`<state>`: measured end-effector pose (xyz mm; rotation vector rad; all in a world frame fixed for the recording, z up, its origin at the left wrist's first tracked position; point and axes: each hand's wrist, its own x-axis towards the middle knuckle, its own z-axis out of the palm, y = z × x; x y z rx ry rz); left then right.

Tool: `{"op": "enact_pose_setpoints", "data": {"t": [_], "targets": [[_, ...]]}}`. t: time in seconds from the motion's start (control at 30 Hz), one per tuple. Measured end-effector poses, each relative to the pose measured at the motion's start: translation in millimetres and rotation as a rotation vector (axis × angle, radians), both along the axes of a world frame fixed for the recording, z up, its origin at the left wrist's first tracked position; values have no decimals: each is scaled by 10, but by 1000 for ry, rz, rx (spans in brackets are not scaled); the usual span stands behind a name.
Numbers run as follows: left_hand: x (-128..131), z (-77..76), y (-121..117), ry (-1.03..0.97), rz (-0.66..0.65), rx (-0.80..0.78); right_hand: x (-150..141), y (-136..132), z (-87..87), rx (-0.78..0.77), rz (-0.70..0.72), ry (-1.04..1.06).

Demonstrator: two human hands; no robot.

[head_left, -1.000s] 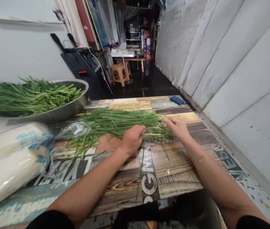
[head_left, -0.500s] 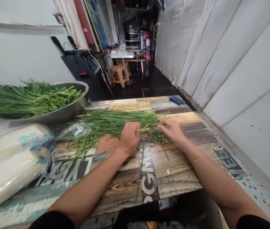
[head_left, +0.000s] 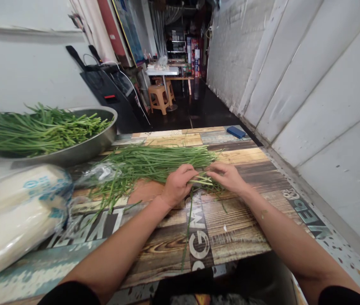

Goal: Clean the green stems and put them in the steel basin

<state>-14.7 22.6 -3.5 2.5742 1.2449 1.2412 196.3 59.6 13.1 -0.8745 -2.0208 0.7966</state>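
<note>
The left hand (head_left: 177, 184) curls round a few stems (head_left: 204, 181), so pick softly with the half-closed right hand (head_left: 228, 176), its hold unclear.

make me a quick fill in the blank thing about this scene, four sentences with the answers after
The pale stalk ends sticking out of the left hand point toward the person's ____.
The metal bowl holding greens is on the ____ side of the picture.
The small rectangular object near the table's far edge is ____.
The person's sleeves are ____.

Missing words: right hand; left; blue; black
</note>
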Motion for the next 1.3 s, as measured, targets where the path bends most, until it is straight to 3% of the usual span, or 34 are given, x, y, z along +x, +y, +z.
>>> {"op": "enact_pose_setpoints", "data": {"t": [0.2, 0.43, 0.53, 0.63, 0.7, 0.93, 1.3], "targets": [[-8, -30, 0, 39, -84, 7, -39, -47, 35, 79, 67, 14], [13, -16, -27, 103, -27, 43, -97, -36, -1, -359, -142, 328], [-8, -29, -35, 115, 9, 51, -29, 51, -1, -451, -236, 510], [-29, -48, -31, 141, 30, 69, 64, 141, 12, -421, -344, 571], [-24, -53, -26, 149, 26, 79, 81, 148, 12, -400, -358, 503], [17, -24, -37, 170, -18, 84, -130, -100, -39, -186, -77, 11], [5, -14, -51, 181, 19, 108, -27, -3, -87, 33, -170, -26]]}}
